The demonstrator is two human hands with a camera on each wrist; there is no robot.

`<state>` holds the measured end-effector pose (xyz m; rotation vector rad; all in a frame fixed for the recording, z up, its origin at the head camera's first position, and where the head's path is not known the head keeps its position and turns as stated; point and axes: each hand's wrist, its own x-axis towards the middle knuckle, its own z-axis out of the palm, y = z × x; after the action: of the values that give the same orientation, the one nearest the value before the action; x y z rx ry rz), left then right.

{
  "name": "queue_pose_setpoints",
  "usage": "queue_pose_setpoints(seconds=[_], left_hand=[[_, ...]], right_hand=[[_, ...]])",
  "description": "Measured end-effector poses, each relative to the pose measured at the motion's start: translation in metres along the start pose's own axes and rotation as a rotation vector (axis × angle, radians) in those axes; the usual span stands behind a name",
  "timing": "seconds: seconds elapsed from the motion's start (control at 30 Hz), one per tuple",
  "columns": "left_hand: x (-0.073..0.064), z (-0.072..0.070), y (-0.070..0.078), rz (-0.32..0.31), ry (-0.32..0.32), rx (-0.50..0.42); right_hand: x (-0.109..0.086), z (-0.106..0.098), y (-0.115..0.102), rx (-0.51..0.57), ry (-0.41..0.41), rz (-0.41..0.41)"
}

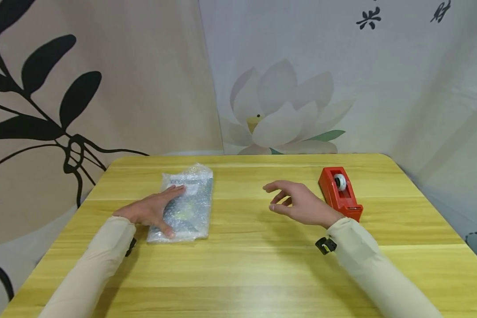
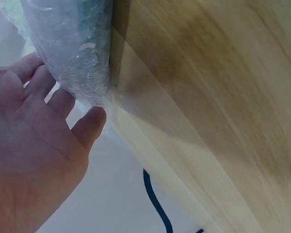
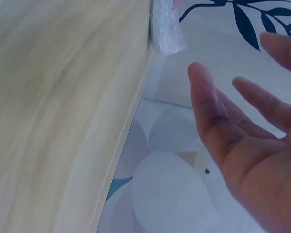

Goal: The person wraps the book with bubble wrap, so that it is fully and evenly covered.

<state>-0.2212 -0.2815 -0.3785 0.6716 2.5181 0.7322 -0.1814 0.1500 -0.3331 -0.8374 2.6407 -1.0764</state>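
A flat package in clear bubble wrap (image 1: 192, 207) lies on the left part of the table, something bluish-grey with a pale label showing through. Over its left side my left hand (image 1: 153, 210) is spread, thumb near the front edge and fingers towards the label. In the left wrist view, the wrap (image 2: 75, 48) meets the fingers of that hand (image 2: 36, 121), which are not closed round it. My right hand (image 1: 302, 205) hovers above the table with loosely bent fingers and holds nothing. Just beyond its wrist stands a red tape dispenser (image 1: 339, 192) with a white roll.
The wooden table (image 1: 238, 265) has a back edge close behind the package and dispenser. Behind it hangs a printed cloth (image 1: 163, 88) with dark leaves and a pale lotus. Each wrist wears a small black device (image 1: 326, 245).
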Motion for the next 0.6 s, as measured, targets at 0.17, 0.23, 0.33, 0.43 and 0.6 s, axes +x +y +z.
queue_pose_setpoints(seconds=[0.17, 0.23, 0.33, 0.43, 0.6], left_hand=[[-0.001, 0.001, 0.001, -0.013, 0.006, -0.006], [-0.001, 0.001, 0.001, -0.015, 0.009, -0.007], [-0.001, 0.001, 0.001, -0.021, 0.011, -0.008], [0.000, 0.001, 0.001, -0.024, 0.010, -0.012], [0.001, 0.002, 0.000, -0.023, 0.013, -0.014]], right_hand=[[-0.013, -0.010, 0.011, 0.017, 0.038, 0.027], [-0.019, -0.013, 0.016, 0.023, 0.055, 0.049], [-0.027, -0.018, 0.023, 0.028, 0.077, 0.067], [-0.035, -0.022, 0.028, 0.025, 0.095, 0.078], [-0.046, -0.029, 0.037, 0.033, 0.112, 0.110]])
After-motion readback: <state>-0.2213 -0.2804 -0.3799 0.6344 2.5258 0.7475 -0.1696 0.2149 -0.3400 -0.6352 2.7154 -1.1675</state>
